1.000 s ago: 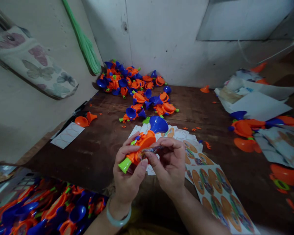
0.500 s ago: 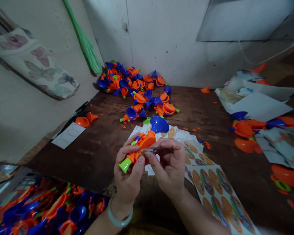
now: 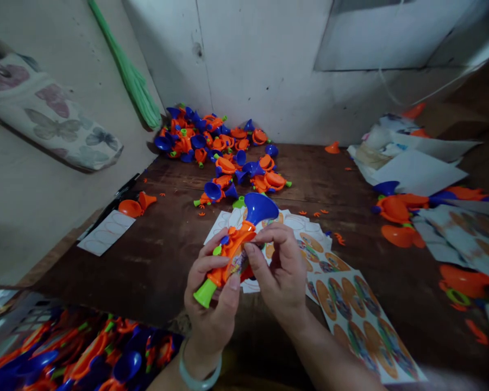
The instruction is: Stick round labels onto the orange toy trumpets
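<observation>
trumpet (image 3: 235,244) lies in left hand (image 3: 212,319); right fingers (image 3: 276,234) pinch its sticker (image 3: 239,262).

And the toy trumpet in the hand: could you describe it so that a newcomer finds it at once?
Find the dark table and, over its near side, the left hand. It grips the toy trumpet, blue bell at the far end, green mouthpiece at the near end. Unlike the trumpets piled by the far wall, this one is held.

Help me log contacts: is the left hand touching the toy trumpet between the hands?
Touching. The head view shows the left hand gripping the toy trumpet, fingers across its orange body.
</observation>
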`<act>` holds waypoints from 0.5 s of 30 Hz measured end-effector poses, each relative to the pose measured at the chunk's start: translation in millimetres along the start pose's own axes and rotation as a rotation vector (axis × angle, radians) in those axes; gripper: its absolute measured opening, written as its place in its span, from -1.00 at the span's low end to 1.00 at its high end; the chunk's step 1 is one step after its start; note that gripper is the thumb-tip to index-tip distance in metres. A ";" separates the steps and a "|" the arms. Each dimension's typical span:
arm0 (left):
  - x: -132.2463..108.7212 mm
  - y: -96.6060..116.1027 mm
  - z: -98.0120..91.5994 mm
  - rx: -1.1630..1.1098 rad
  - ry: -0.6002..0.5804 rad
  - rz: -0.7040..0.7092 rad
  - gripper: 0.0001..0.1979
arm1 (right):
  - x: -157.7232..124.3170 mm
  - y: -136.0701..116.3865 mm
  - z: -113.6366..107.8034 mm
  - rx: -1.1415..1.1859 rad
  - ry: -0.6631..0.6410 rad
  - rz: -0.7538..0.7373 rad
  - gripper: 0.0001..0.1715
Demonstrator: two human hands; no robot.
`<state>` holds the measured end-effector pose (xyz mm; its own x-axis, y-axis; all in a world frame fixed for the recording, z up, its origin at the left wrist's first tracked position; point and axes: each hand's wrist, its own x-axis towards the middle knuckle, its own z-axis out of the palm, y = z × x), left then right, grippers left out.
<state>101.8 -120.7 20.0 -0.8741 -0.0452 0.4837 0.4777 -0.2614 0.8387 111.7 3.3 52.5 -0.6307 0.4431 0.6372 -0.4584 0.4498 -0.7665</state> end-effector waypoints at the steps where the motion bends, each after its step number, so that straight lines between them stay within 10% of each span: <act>1: -0.6 -0.3 -0.4 0.005 0.003 -0.002 -0.80 | -0.6 -0.3 0.7 -0.001 -0.003 0.005 -0.83; 11: 2.3 3.2 -0.6 -0.046 0.049 -0.109 -0.84 | 8.5 18.0 -2.1 -0.227 0.175 -0.084 -0.56; 15: 4.5 5.5 -5.6 -0.044 0.048 -0.106 -0.83 | 3.3 17.0 1.4 -0.045 -0.047 0.023 -0.09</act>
<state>100.0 -127.8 25.3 -0.9232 -0.0607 0.3795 0.3789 -0.3089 0.8724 101.0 11.3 41.5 -0.6702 0.4170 0.6140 -0.4157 0.4744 -0.7760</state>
